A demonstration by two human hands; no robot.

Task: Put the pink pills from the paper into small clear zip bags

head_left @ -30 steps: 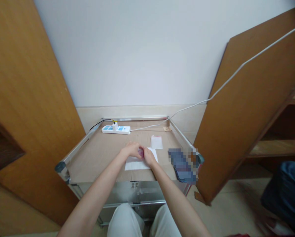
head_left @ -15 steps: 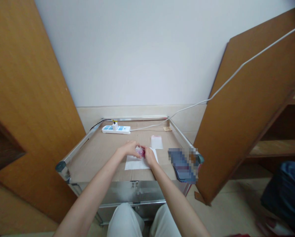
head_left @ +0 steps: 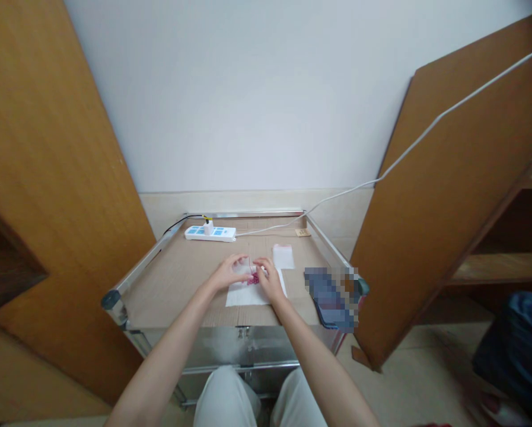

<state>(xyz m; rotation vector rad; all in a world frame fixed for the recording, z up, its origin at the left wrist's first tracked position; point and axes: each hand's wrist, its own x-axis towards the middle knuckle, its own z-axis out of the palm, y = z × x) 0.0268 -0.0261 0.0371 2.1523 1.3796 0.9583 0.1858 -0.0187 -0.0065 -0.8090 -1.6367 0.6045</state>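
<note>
View: head camera, looking forward and down at the worktop.
Left hand (head_left: 226, 273): palm above the near-left part of the worktop; thumb and fingers stand wide apart in a curved shape, thumb tip at the edge of the beads.
Right hand (head_left: 270, 282): opposite the left, fingers bent, thumb and forefinger narrow and next to the beads; whether they pinch anything cannot be told.
Red beads (head_left: 253, 279): a small dark-pink to red bunch between the two hands, above the white sheet; partly covered by the right fingers, exact form too small to tell.
White sheet (head_left: 248, 297): flat under the hands, partly hidden by them.
Small white packet (head_left: 283, 257): flat, just beyond the right hand.
Dark blue item (head_left: 328, 299): at the right edge of the worktop, pixelated, nature not legible.
Power strip (head_left: 210, 233): at the back left, one white plug (head_left: 208, 228) seated in it.
White cable (head_left: 337, 195): runs from the strip rightward, rising past the brown panel (head_left: 408, 225).
Worktop (head_left: 177, 284): brown, cardboard-like, metal-railed.
</note>
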